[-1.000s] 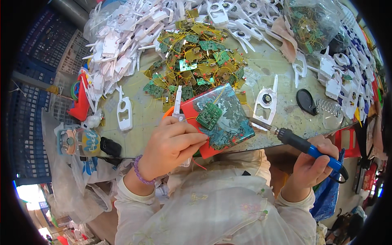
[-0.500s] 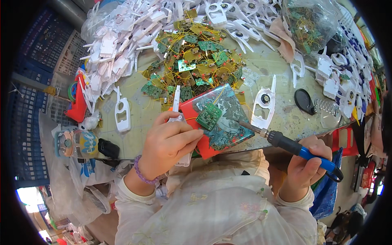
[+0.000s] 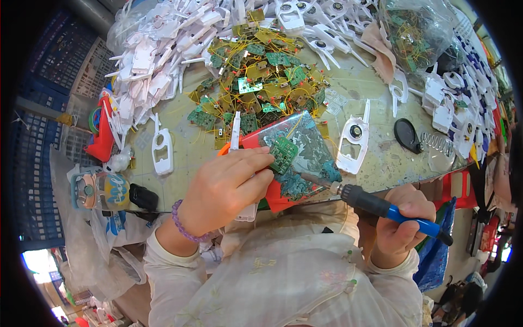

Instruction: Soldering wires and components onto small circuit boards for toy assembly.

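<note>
My left hand (image 3: 226,182), with a purple bead bracelet on the wrist, has its fingers pinched at the left edge of a green circuit board (image 3: 285,155). The board lies over a red-edged work pad (image 3: 278,197) crusted with grey residue. Beneath this hand is a white plastic casing (image 3: 235,131), mostly hidden; its narrow end sticks out beyond the fingers. My right hand (image 3: 406,220) is closed round the blue handle of a soldering iron (image 3: 364,199). The iron's tip points left at the residue, just below the board and apart from it.
Behind the pad rises a heap of circuit boards (image 3: 261,76) with yellow wires. White casings (image 3: 158,60) are piled at the far left. Single casings (image 3: 355,133) lie either side. Right of them stand a black round holder (image 3: 406,135) and a coil spring (image 3: 436,143).
My left hand has moved right and up to the circuit board's edge. The soldering iron has shifted left and down, its tip now lower on the pad.
</note>
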{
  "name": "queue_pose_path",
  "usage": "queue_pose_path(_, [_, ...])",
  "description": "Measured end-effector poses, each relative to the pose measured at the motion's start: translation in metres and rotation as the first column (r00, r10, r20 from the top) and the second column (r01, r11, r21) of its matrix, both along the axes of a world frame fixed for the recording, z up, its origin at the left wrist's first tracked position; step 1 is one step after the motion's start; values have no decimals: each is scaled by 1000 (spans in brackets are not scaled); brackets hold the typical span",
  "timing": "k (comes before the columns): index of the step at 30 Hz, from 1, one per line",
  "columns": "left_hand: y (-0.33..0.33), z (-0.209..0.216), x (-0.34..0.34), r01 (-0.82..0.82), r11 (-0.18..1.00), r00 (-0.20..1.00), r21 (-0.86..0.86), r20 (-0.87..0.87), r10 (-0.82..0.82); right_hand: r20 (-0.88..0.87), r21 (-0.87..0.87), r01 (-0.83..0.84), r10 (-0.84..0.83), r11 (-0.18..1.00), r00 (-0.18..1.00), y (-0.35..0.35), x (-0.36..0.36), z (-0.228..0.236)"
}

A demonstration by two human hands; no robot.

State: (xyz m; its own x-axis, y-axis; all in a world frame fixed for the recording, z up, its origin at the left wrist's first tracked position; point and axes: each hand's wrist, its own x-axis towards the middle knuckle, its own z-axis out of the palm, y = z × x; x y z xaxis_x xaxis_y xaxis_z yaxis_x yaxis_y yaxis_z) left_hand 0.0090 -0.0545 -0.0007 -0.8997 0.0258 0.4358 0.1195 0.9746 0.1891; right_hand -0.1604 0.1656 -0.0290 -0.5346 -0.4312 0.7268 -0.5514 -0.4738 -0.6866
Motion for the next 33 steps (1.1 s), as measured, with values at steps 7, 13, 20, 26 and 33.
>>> queue_pose_path(7, [1,1,0,2,1000,1000,-27,16,-2,-255,-35,-118,105,992,961,1,2,-13])
queue_pose_path(13, [2,1,1,-1,999,1000,-35,30,3,-282,-33,-99,85,995,956,-3,5,-17])
queue_pose_path(20, [3,-1,1,-2,999,1000,-38,10,2,-287,-37,-108,93,993,953,-5,6,-18])
queue_pose_path(26, [3,-2,0,1,999,1000,-41,12,0,-284,-38,-105,90,994,955,-4,6,-20])
queue_pose_path(33, [4,-2,1,-6,999,1000,-51,16,7,-283,-41,-89,74,995,956,-5,6,-21])
